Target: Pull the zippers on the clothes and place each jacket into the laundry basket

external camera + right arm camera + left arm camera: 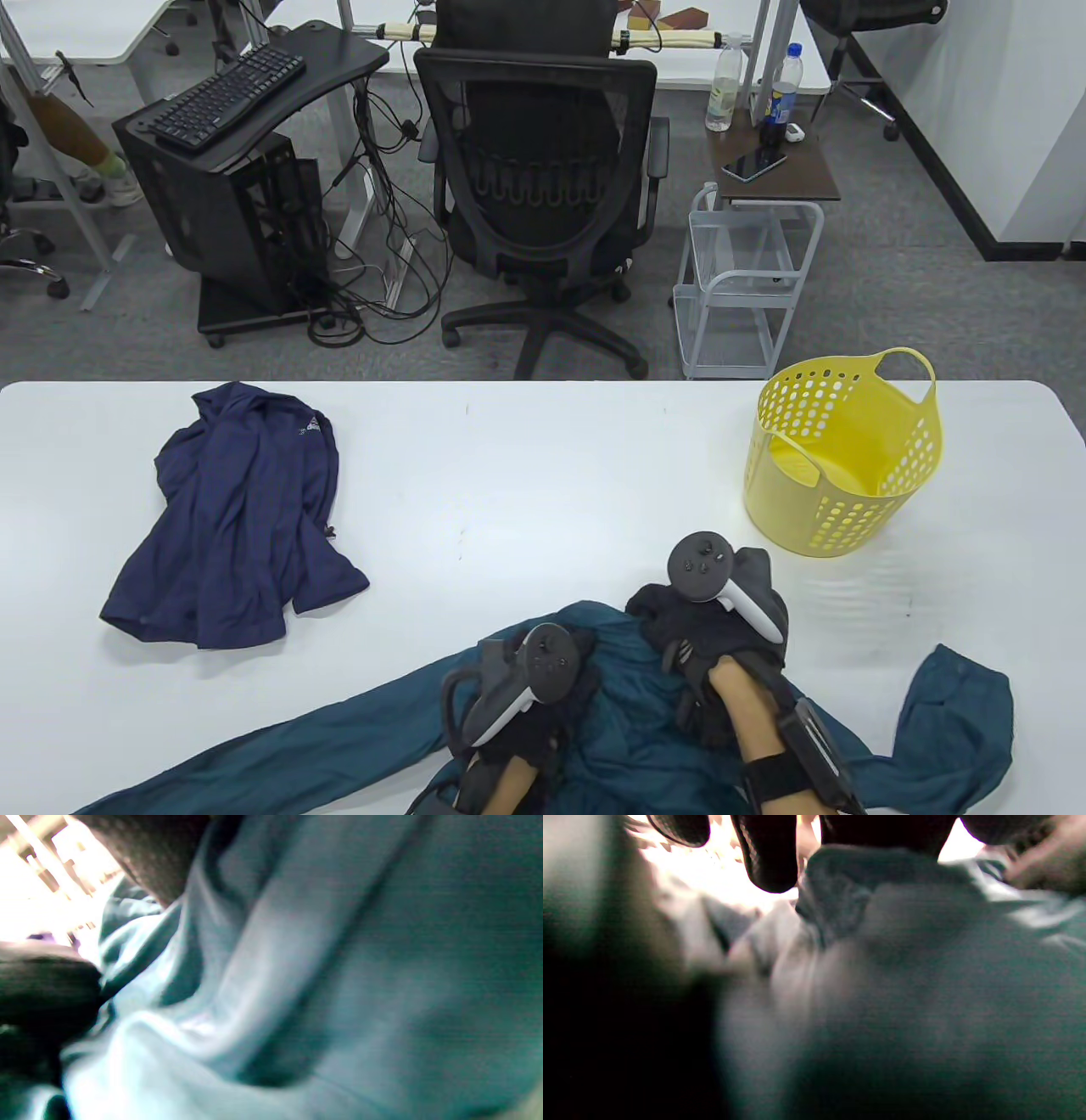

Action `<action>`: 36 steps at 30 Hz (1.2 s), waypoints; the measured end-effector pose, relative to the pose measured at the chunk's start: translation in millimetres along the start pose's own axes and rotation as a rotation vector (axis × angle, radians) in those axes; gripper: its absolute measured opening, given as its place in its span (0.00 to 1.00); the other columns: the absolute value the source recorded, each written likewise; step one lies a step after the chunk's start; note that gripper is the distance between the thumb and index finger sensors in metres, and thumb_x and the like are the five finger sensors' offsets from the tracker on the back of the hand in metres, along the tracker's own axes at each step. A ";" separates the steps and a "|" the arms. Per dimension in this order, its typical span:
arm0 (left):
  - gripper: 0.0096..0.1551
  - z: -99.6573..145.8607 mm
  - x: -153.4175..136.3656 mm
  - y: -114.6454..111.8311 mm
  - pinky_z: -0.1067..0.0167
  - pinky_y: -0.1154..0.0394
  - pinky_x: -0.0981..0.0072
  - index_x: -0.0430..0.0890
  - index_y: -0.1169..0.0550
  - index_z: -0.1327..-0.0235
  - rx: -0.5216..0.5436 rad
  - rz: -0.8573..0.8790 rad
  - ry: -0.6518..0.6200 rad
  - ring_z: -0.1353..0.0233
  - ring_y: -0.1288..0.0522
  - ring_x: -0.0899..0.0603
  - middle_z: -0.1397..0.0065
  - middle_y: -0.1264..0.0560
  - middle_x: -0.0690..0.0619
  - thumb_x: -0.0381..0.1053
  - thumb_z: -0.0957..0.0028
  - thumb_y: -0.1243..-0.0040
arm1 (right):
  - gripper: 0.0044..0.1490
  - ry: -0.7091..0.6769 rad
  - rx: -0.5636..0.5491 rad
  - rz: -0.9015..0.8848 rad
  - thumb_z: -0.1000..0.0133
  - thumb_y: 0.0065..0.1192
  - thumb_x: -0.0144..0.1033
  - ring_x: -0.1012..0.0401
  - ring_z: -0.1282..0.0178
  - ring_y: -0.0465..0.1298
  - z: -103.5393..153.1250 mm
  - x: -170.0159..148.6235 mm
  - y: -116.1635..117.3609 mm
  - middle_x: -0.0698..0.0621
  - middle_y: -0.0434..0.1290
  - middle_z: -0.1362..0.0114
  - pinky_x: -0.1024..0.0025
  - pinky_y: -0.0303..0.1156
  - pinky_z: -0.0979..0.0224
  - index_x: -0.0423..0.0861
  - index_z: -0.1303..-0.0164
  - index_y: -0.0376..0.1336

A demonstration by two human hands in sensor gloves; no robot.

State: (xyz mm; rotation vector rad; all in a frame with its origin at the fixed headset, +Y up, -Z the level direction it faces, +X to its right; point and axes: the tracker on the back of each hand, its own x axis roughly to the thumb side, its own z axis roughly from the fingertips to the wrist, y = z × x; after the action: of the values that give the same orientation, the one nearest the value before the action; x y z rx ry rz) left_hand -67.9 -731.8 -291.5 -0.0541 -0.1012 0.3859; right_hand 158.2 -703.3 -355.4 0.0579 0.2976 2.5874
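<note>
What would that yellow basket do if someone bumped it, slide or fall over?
The yellow basket looks like thin plastic full of holes, and no clothes show inside it, so it is probably light and would slide easily on the smooth white table. It widens toward the rim above a narrower base, so a push up high might tip it.

Teal thin-fabric jacket [628,747]: spread at table's near edge, sleeves flung out left and right, body bunched; zipper not discernible. Navy-blue jacket [237,518]: crumpled at table's left, small logo uppermost. Yellow perforated plastic laundry basket [840,450]: upright at right, well apart from both.
</note>
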 end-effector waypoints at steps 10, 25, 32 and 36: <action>0.40 20.4 -42.0 54.7 0.31 0.42 0.29 0.69 0.40 0.27 0.283 0.329 0.050 0.20 0.38 0.36 0.16 0.37 0.62 0.72 0.57 0.50 | 0.22 -0.553 -0.537 0.004 0.46 0.70 0.38 0.57 0.43 0.81 104.3 17.5 -15.3 0.58 0.77 0.35 0.52 0.74 0.35 0.62 0.42 0.72; 0.43 3.5 -20.5 12.8 0.30 0.51 0.25 0.66 0.34 0.27 -0.293 -0.042 0.032 0.17 0.48 0.33 0.15 0.37 0.58 0.73 0.60 0.43 | 0.32 -0.467 0.206 0.119 0.46 0.61 0.61 0.51 0.27 0.78 107.0 -15.5 43.2 0.55 0.81 0.28 0.40 0.65 0.26 0.57 0.37 0.74; 0.50 3.2 -10.5 0.9 0.29 0.54 0.26 0.68 0.41 0.24 -0.375 -0.175 0.028 0.16 0.53 0.33 0.12 0.44 0.58 0.73 0.64 0.38 | 0.28 -0.185 -0.238 -0.088 0.45 0.67 0.54 0.50 0.42 0.84 90.6 -19.9 -1.4 0.49 0.84 0.35 0.46 0.71 0.33 0.53 0.40 0.76; 0.52 3.7 -8.1 -3.2 0.28 0.55 0.26 0.68 0.44 0.24 -0.418 -0.221 0.029 0.15 0.55 0.34 0.12 0.48 0.58 0.74 0.64 0.37 | 0.40 -0.060 -0.097 0.110 0.47 0.68 0.61 0.45 0.28 0.74 69.6 -2.4 23.0 0.50 0.73 0.21 0.42 0.66 0.28 0.53 0.26 0.67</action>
State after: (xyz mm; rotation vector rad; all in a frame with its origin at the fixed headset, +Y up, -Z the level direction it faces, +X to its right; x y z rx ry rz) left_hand -74.5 -737.7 -288.4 -0.4577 -0.1564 0.1378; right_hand 155.7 -709.9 -282.5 0.1198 0.1506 2.6993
